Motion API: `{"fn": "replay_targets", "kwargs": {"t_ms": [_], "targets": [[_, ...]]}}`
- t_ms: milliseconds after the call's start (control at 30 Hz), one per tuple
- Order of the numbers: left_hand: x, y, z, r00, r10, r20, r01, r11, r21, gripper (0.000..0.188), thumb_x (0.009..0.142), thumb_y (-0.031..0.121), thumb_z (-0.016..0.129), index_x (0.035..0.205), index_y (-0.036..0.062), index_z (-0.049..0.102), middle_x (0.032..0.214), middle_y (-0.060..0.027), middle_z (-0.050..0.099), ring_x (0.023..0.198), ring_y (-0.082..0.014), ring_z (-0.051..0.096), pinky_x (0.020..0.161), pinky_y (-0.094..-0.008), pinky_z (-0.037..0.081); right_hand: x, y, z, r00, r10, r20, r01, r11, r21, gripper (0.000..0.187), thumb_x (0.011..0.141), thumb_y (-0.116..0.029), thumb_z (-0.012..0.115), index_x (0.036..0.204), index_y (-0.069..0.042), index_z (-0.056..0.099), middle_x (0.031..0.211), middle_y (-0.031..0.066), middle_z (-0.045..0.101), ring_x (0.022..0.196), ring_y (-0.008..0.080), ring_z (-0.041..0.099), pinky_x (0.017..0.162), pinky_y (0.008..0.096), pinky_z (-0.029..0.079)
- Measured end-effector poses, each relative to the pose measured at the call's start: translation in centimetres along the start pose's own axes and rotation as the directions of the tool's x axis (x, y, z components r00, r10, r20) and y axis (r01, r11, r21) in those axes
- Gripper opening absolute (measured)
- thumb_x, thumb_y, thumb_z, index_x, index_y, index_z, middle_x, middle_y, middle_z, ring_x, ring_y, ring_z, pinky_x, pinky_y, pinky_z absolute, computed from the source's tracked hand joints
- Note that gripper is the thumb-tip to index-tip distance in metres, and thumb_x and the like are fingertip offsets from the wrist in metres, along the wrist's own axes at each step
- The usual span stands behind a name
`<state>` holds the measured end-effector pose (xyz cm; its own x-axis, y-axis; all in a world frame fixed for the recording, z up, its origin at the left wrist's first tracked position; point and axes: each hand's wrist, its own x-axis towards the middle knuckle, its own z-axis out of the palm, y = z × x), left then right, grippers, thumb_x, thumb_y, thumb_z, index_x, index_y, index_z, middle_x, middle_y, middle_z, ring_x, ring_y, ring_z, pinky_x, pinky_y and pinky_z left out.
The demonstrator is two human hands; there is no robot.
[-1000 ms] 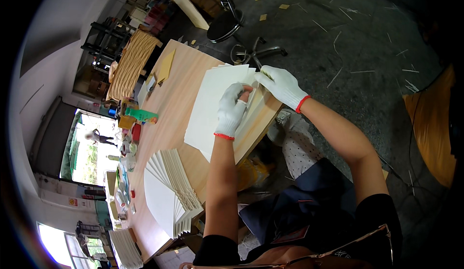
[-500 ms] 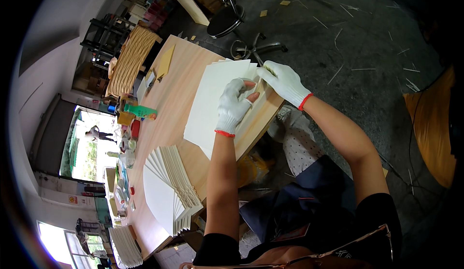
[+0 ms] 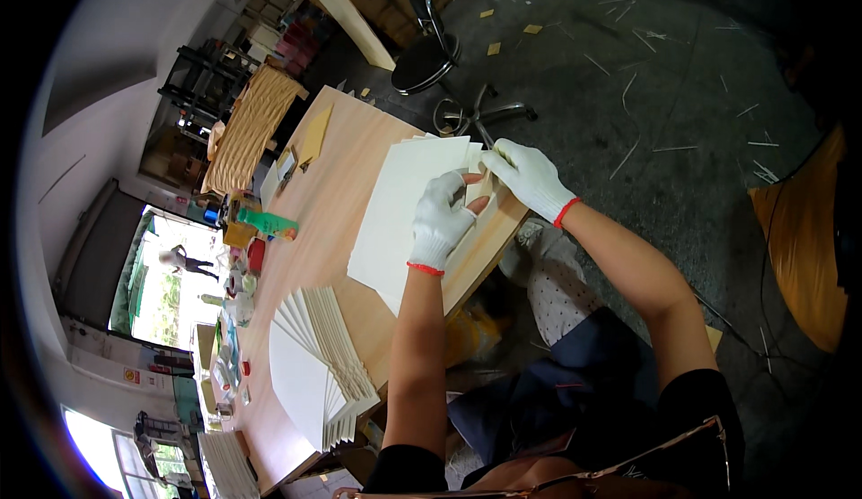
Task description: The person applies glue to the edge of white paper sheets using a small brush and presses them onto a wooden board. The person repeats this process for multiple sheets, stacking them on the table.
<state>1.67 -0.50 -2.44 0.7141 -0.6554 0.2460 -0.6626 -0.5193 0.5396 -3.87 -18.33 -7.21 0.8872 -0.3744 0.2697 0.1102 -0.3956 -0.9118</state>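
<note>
A stack of white sheets or thin boards (image 3: 395, 216), slightly fanned, lies near the right edge of the wooden table. My left hand (image 3: 442, 221), in a white glove with a red cuff, rests on the stack. Its bare thumb and index fingertips are apart, near the edge of the sheets. My right hand (image 3: 530, 176), gloved the same way, is closed at the edge on the far right, thumb toward my left hand; its other fingers are partly hidden. It seems to pinch a pale strip-like sheet edge (image 3: 476, 192) there.
A fanned pile of white boards (image 3: 305, 346) stands nearer on the wooden table (image 3: 314, 212). A green bottle (image 3: 268, 223), a yellow board (image 3: 314, 135) and assorted supplies line its left side. Beyond is a black swivel chair (image 3: 426, 66); thin white strips (image 3: 675, 149) litter the floor.
The whole view has shifted slightly, so the table and stack sit a little lower. Both hands keep nearly the same pose at the edge of the sheets.
</note>
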Motion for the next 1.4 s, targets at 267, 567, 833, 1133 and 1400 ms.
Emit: {"fn": "replay_targets", "kwargs": {"t_ms": [267, 567, 833, 1133, 1400], "targets": [[-0.2, 0.2, 0.2, 0.994, 0.092, -0.061, -0.087, 0.993, 0.078, 0.032, 0.084, 0.016, 0.075, 0.116, 0.0135, 0.071, 0.09, -0.0099, 0.066, 0.089, -0.0273, 0.063, 0.081, -0.038, 0.053, -0.1, -0.3, -0.1, 1.0, -0.007, -0.012, 0.007, 1.0, 0.002, 0.041, 0.1, -0.044, 0.05, 0.088, -0.006, 0.058, 0.078, 0.0173, 0.063, 0.074, 0.0378, 0.063, 0.068, 0.0478, 0.047], [-0.7, 0.5, 0.4, 0.984, 0.118, -0.13, -0.081, 0.961, 0.264, 0.032, 0.087, 0.012, 0.069, 0.119, 0.0094, 0.069, 0.098, -0.0174, 0.07, 0.086, -0.0329, 0.069, 0.081, -0.039, 0.056, -3.2, -0.2, -0.6, 0.827, -0.562, 0.031, 0.504, 0.714, -0.487, 0.042, 0.083, -0.04, 0.066, 0.117, -0.015, 0.063, 0.124, 0.0082, 0.059, 0.109, 0.0285, 0.06, 0.093, 0.0457, 0.047], [-1.4, 0.5, 0.6, 0.932, 0.342, -0.123, -0.297, 0.912, 0.284, 0.032, 0.085, 0.008, 0.07, 0.117, 0.0089, 0.07, 0.115, -0.0131, 0.068, 0.107, -0.0303, 0.064, 0.09, -0.0402, 0.053, -4.1, 0.8, 0.3, 0.893, -0.437, 0.106, 0.437, 0.789, -0.432, 0.051, 0.083, -0.041, 0.066, 0.127, -0.017, 0.058, 0.139, 0.0095, 0.048, 0.119, 0.0303, 0.054, 0.102, 0.0446, 0.043], [0.7, -0.1, 0.6, 0.984, 0.14, -0.106, -0.099, 0.942, 0.32, 0.03, 0.088, 0.012, 0.067, 0.118, 0.0084, 0.07, 0.12, -0.0097, 0.068, 0.109, -0.0318, 0.062, 0.091, -0.0404, 0.053, -4.0, -0.3, -0.1, 0.889, -0.445, 0.105, 0.449, 0.807, -0.384, 0.045, 0.083, -0.041, 0.067, 0.119, -0.016, 0.06, 0.132, 0.0094, 0.054, 0.113, 0.031, 0.059, 0.096, 0.0437, 0.048], [0.6, 0.2, 0.9, 0.993, 0.071, -0.092, -0.042, 0.956, 0.289, 0.032, 0.085, 0.017, 0.071, 0.117, 0.0128, 0.07, 0.126, -0.0051, 0.066, 0.118, -0.0306, 0.058, 0.098, -0.0404, 0.05, 0.0, 0.6, -3.0, 0.922, -0.354, 0.158, 0.374, 0.705, -0.603, 0.029, 0.089, -0.04, 0.065, 0.088, -0.011, 0.064, 0.079, 0.0097, 0.066, 0.073, 0.0285, 0.067, 0.068, 0.0433, 0.051]]}}
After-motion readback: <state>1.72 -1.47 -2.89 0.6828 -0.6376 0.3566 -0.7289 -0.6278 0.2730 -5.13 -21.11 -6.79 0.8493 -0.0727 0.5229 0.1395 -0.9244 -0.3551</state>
